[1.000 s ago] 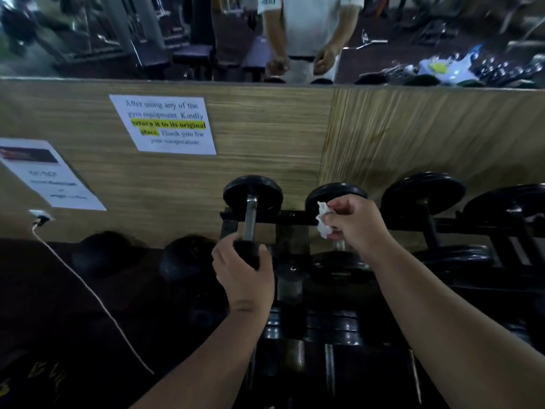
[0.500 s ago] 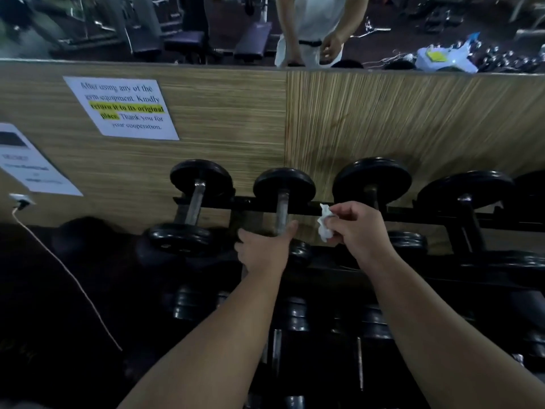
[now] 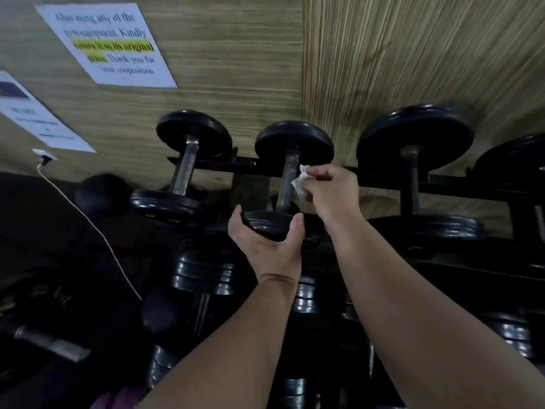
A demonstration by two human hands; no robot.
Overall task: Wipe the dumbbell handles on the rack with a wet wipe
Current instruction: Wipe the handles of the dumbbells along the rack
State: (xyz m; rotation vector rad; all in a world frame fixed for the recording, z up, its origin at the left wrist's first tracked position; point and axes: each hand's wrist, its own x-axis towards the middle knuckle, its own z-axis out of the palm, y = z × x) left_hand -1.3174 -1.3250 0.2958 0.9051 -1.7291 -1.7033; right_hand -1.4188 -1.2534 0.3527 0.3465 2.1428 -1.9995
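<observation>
Black dumbbells lie side by side on the top row of a dark rack (image 3: 460, 187). My left hand (image 3: 265, 246) grips the near weight plate of the second dumbbell (image 3: 292, 143) from below, fingers and thumb curled round its rim. My right hand (image 3: 330, 193) pinches a crumpled white wet wipe (image 3: 300, 181) and holds it against the right side of that dumbbell's metal handle (image 3: 287, 184). The first dumbbell (image 3: 188, 160) lies to the left and a larger third one (image 3: 413, 160) to the right.
A wood-grain wall panel (image 3: 236, 84) stands behind the rack with two paper notices (image 3: 109, 45). A white cable (image 3: 88, 219) hangs from a wall socket at the left. More dumbbells (image 3: 203, 273) fill the lower rows in shadow.
The view has dropped closer to the rack. My left hand went from the handle down to the near plate of the second dumbbell. My right hand brought the wipe against that handle.
</observation>
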